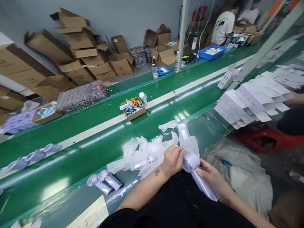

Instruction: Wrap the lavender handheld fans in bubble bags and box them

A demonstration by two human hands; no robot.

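A lavender hair dryer with a round slotted grille is tilted in front of my body. My right hand grips it where the handle meets the head. At the other side of the head, my left hand is pinched shut on what looks like the edge of a translucent plastic bag. Just past my hands a second lavender dryer lies in thin film. Another dryer rests among crumpled bags left of my wrist. Two more dryers lie side by side further left.
Green conveyor belts run across, bearing a small carton of parts and lavender shells. Stacked white boxes stand on the right, above a red stool. Cartons fill the back; a person sits far right.
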